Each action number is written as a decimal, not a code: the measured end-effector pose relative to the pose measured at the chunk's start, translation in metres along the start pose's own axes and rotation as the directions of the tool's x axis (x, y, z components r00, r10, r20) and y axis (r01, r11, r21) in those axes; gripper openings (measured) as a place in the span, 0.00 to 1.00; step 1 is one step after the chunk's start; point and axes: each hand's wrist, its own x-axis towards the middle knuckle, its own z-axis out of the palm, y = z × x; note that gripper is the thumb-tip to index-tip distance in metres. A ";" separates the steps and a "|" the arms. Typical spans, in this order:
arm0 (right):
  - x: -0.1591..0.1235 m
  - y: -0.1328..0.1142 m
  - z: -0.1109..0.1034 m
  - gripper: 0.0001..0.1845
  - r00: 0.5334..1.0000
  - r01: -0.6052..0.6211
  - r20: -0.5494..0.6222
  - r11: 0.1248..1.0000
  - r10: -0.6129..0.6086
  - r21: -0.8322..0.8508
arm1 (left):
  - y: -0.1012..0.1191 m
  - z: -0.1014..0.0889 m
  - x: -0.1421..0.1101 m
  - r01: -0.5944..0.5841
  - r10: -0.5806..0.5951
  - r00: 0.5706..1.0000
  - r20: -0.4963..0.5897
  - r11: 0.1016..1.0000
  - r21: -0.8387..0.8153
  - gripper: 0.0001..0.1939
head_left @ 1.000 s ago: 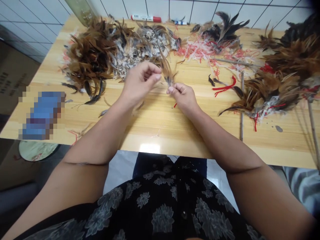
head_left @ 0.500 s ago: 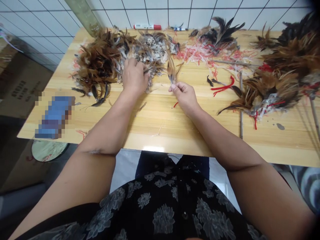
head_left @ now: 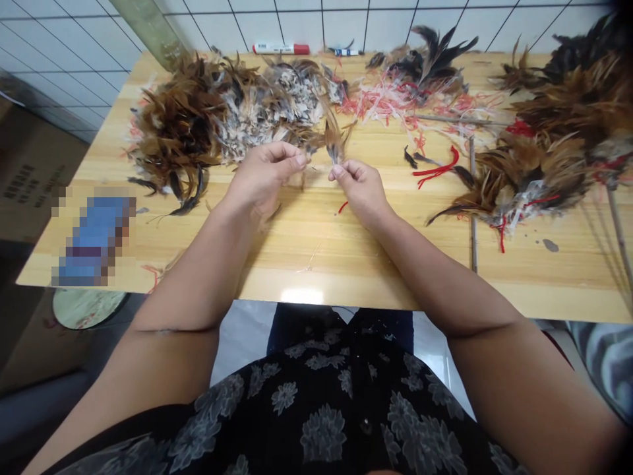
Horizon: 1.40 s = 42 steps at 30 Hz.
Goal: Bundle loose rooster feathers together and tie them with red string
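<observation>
Right hand point(head_left: 364, 191) pinches wispy brown feather tuft point(head_left: 335, 140), best kept snug, beyond wooden surface's point(head_left: 277, 267) near edge; left hand point(head_left: 262, 175) pinches something unclear.

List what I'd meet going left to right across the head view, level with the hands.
Brown feather pile → left hand → right hand pinching a feather tuft → red cord pieces → thin stick.

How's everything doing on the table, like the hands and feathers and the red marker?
Left hand: pinched, blurry feathers at its fingertips
Right hand: pinched shut
Small feather bunch: held, tips up
Brown feather pile: heaped, messy
Red marker: capped, lying down
Red string: loose
</observation>
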 end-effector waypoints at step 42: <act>-0.001 -0.013 0.002 0.31 0.996 0.007 0.092 0.980 0.012 -0.201 | -0.012 0.025 -0.014 -0.006 -0.008 0.992 0.126 0.994 0.109 0.27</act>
